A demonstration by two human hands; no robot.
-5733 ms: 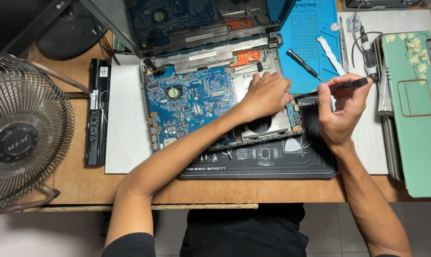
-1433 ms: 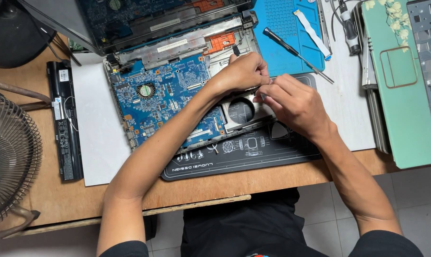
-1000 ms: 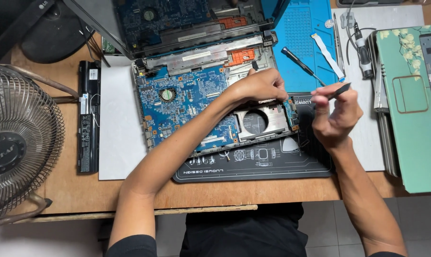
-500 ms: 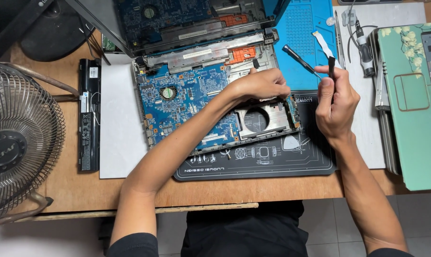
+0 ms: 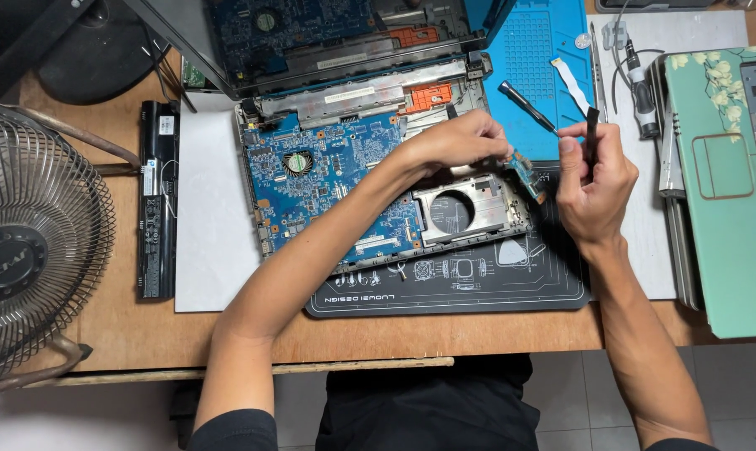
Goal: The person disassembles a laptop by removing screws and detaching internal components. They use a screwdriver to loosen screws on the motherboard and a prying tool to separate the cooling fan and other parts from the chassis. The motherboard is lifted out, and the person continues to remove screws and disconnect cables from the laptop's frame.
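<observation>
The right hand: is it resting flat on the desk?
No: the right hand is raised over the black mat, pinching a thin black tool upright between its fingers.

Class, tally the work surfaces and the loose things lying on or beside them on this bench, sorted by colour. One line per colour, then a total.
Black: 3, work mat, battery pack, screwdriver
Blue: 1, silicone mat
White: 2, paper sheet, flat ribbon strip
Total: 6

Bare white sheet left of laptop base passable; right side crowded (screwdriver, green palmrest cover); raised lid blocks rear.
</observation>
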